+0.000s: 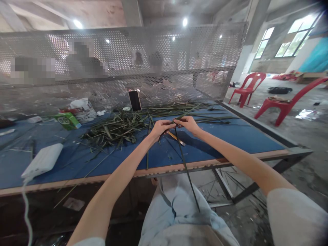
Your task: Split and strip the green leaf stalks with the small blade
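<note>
Head view, centre frame: a thin green stem (186, 168) hangs past the near edge of the blue table (243, 140) and over the lap. Its top is pinched between the left hand (160, 128) and the right hand (189, 123), fingertips meeting, forearms stretched forward. Above them a pile of cut stalks (119, 128) lies on the table, and open blue surface runs toward the right of the frame up to the rim.

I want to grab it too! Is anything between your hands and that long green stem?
Nothing visible. The left hand and right hand both grip the green stem, which hangs down past the table edge.
</note>
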A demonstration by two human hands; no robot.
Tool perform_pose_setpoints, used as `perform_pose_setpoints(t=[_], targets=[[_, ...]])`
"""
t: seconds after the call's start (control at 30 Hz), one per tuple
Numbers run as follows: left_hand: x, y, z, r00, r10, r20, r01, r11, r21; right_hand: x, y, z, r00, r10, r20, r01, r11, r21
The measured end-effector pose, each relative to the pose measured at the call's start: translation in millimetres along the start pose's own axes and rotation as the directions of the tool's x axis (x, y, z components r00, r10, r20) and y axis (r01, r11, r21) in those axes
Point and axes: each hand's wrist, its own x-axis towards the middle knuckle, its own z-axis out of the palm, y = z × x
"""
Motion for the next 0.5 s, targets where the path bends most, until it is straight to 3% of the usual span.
perform_pose_setpoints(t=[0.33,0.5], targets=[[1,-1,0,0.999,-0.002,-0.041,0.001,1.0,-0.029,-3,-7,-3,0.986,-0.15,-0.073,0.134,0.973,-0.191],[2,0,0,0.998,-0.029,-0.052,0.027,0.999,-0.04,-3,-9,-4,0.972,-0.214,-0.097,0.196,0.967,-0.165]])
